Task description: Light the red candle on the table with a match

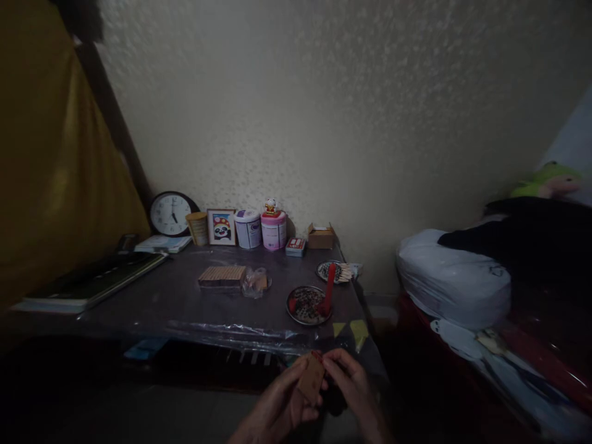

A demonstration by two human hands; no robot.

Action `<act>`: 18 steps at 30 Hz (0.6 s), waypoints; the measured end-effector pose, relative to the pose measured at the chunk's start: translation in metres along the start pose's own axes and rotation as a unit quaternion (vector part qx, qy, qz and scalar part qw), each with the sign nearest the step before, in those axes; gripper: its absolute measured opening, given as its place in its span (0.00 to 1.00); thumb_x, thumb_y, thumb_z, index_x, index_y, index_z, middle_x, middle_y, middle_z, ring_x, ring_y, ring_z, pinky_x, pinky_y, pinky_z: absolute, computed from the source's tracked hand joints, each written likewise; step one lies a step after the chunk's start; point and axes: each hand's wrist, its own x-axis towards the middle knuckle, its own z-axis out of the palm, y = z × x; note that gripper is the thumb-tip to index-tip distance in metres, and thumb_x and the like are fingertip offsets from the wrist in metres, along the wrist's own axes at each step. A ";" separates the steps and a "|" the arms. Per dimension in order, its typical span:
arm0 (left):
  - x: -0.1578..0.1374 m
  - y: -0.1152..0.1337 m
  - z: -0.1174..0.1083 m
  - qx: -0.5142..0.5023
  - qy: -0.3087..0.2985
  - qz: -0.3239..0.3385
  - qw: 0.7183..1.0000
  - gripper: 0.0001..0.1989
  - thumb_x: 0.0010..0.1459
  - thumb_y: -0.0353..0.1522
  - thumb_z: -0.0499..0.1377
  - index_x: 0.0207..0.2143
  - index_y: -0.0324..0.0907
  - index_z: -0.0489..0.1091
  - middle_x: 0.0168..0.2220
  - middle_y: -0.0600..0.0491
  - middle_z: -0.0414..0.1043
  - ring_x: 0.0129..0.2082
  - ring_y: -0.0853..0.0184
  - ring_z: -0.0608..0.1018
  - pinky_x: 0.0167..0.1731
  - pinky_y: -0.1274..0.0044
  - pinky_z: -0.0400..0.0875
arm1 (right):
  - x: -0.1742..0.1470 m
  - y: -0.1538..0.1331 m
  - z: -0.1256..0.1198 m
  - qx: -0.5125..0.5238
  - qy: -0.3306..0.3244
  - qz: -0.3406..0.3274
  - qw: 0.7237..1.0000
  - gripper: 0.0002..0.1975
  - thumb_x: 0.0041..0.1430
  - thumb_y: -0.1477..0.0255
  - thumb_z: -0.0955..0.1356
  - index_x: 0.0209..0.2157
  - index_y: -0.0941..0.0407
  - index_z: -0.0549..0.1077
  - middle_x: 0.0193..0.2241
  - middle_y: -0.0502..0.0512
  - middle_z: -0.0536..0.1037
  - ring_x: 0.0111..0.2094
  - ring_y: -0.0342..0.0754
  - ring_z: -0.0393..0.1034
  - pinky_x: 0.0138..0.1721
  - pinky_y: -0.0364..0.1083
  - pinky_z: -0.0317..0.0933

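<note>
Card [311, 381] sits between the hands at the bench's [176, 302] near edge; can't tell if it is above the top or just short of it. Long axis runs near-to-far, far end leaning right. Left hand [285, 398] has it from the left and below, thumb on the upper face, fingers curled underneath. Right hand [352, 383] is pinched, thumb and index at the card's far right corner, by a red patch [317, 356]. So the far end is the right hand's side, near end the left's. Left fingers hide part of the underside.

Just beyond, right: yellow pieces [359, 330] at the bench edge. Next, a plate [309, 324] with a speckled pattern and a red spoon [328, 293], handle up, in line between the hands and the far plate [323, 275], which holds pale sticks [345, 272]. Left of those: a stack [221, 277] with a clear bag [252, 283] beside it. Along the wall: carton [320, 238], tin [295, 247], two tubs [274, 233], frame [222, 227], cup [198, 229], clock [169, 214].
</note>
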 end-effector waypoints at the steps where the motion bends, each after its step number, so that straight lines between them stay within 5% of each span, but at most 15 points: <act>1: 0.000 -0.001 -0.001 0.002 0.000 -0.003 1.000 0.17 0.60 0.38 0.51 0.46 0.37 0.69 0.33 0.48 0.76 0.26 0.71 0.76 0.25 0.81 0.67 | -0.001 -0.002 0.001 0.014 -0.012 0.014 1.000 0.17 0.46 0.55 0.70 0.23 0.56 0.70 0.15 0.44 0.68 0.19 0.41 0.64 0.23 0.39 0.58; 12: 0.002 -0.001 -0.002 -0.014 -0.014 -0.023 1.000 0.20 0.62 0.39 0.48 0.43 0.34 0.71 0.29 0.47 0.77 0.23 0.72 0.77 0.22 0.82 0.68 | -0.003 -0.001 0.001 0.089 -0.008 0.071 0.993 0.13 0.49 0.61 0.70 0.25 0.56 0.68 0.17 0.43 0.70 0.17 0.40 0.65 0.21 0.39 0.58; 18: 0.000 0.003 0.001 -0.016 0.002 -0.036 0.999 0.18 0.60 0.39 0.50 0.43 0.33 0.69 0.28 0.47 0.77 0.20 0.72 0.76 0.20 0.83 0.67 | 0.000 -0.002 -0.004 -0.051 0.029 -0.020 0.998 0.15 0.50 0.58 0.69 0.24 0.56 0.71 0.21 0.48 0.72 0.24 0.43 0.67 0.27 0.41 0.62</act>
